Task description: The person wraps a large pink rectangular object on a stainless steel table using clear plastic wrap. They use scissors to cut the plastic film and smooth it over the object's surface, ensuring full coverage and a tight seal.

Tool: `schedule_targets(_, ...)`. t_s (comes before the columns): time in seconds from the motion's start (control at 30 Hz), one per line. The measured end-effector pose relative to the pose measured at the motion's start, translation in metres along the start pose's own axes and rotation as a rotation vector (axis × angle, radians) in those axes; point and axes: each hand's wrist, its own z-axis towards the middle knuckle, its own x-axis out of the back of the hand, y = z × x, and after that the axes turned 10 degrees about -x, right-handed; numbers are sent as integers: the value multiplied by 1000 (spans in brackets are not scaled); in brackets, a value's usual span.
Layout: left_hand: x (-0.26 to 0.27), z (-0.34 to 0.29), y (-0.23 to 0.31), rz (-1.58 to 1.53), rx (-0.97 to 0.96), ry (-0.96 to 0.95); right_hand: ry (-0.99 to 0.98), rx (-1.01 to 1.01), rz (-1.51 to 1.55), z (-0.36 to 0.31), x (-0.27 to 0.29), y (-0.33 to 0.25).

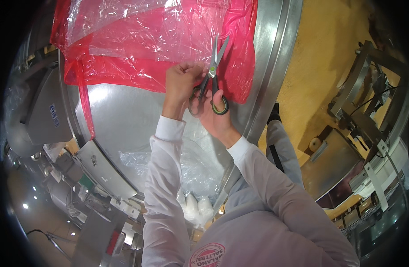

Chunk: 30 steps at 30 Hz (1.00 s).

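My right hand (215, 118) holds a pair of scissors (212, 71) with black handles, the thumb through one loop and fingers in the other. The blades are spread apart and point away from me, over clear plastic film (146, 38). Beside the blades, my left hand (180, 84) is closed, its fingertips pinching what looks like the film's near edge; the pinch itself is partly hidden. Under the film lies red plastic sheeting (120, 71), crumpled and shiny. A twisted red strip (86, 107) hangs from its left side toward me.
The work lies on a stainless steel table (111, 115) with a raised right rim. More clear plastic (200, 167) and white filled bags (198, 209) are near my body. A grey machine (49, 111) stands left; a metal frame (369, 80) stands right on the yellow floor (315, 53).
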Motion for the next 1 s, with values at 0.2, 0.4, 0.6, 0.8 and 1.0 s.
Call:
schedule_targets(0.2,9,-4,3,-97,45,-75,88,48,-65,1,-17,-16)
schedule_targets(0.4,5,-5,7,-119,-17,-2,69,20,-110,11,-7,-39)
schedule_targets(0.6,13,5,0,-172,-74,-11,6,-21,-155,23,-24,-78)
schedule_targets(0.8,14,5,-4,-191,-24,53,99,-20,-148,45,-42,-123)
schedule_targets(1.0,9,-2,16,-265,69,130,75,-76,-115,74,-49,-184)
